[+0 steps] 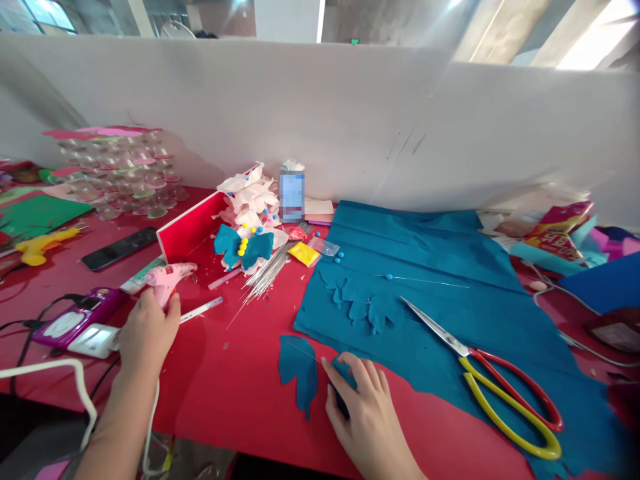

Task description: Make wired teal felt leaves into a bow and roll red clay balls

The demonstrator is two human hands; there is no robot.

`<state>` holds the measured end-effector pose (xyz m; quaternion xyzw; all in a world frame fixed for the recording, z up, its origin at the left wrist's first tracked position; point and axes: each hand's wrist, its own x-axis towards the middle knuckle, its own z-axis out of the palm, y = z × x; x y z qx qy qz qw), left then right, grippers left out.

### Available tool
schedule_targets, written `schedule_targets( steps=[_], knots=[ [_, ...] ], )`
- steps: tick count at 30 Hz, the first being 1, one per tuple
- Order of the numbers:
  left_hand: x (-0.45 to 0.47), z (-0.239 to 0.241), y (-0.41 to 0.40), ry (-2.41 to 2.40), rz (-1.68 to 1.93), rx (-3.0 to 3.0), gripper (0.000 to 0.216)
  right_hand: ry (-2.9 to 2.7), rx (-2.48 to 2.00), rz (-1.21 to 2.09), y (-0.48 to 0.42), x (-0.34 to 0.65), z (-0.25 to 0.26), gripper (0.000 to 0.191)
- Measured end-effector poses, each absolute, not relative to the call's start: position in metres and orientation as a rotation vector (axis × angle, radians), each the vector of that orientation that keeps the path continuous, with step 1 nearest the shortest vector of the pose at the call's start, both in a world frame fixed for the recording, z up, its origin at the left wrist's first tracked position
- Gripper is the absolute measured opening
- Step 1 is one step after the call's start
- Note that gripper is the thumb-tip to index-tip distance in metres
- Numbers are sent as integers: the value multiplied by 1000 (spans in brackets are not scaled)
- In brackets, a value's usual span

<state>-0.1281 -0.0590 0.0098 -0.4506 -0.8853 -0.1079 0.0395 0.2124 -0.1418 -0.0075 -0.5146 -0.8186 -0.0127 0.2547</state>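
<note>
The scene is bright, with strong light at the upper right, where a window [597, 33] burns out to white. A faint flare streak slants down the grey partition [300, 113]. Shadows on the red table [225, 380] are soft. Edges stretch wide, the lower right corner dim and smeared; the phone screen [292, 193] (near mid-frame) is pixelated.

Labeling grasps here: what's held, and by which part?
Left hand: pink glue gun, by its handle. Right hand partly covers a blue piece; held or just pressed, can't tell.
</note>
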Motion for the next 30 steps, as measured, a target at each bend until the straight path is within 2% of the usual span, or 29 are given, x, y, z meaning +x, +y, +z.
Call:
schedule_targets(
  steps=[21, 26, 30],
  knots=[
    [-127, 24, -62, -2613, -489, -1455, 53, -2235, -1434, -106, -145, 207, -12, 34],
    [-123, 31, -74, -2332, -662, -1453, 56, -2223, -1449, -51, -144, 208, -13, 35],
    [-109, 40, -87, -2383, -641, -1472, 43, -2206, -1445, -46, -144, 207, -13, 34]
  ],
)
